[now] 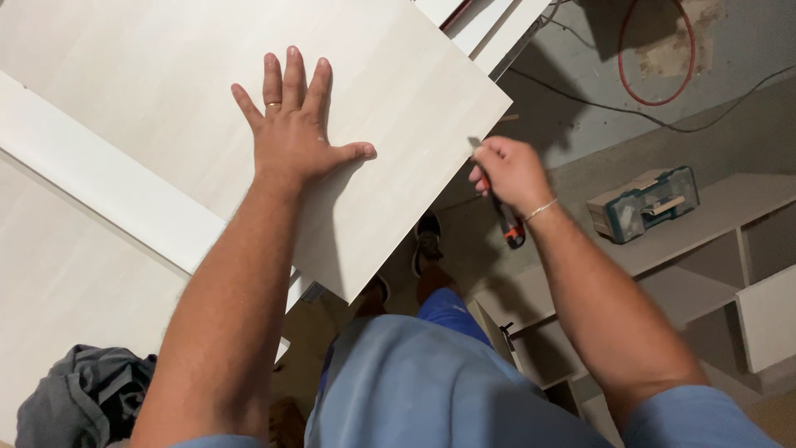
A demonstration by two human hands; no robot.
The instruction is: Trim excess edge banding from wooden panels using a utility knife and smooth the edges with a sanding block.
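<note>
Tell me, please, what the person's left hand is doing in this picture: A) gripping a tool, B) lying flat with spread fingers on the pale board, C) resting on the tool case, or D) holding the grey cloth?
B: the left hand lies palm-down, fingers spread, on the pale board, while the right hand grips a tool with a black and orange handle.

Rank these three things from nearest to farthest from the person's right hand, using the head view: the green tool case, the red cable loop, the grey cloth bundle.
Measured from the right hand:
1. Green tool case, just to its right on the low shelf unit.
2. Red cable loop, up and to the right on the floor.
3. Grey cloth bundle, far off at the bottom left corner.
</note>
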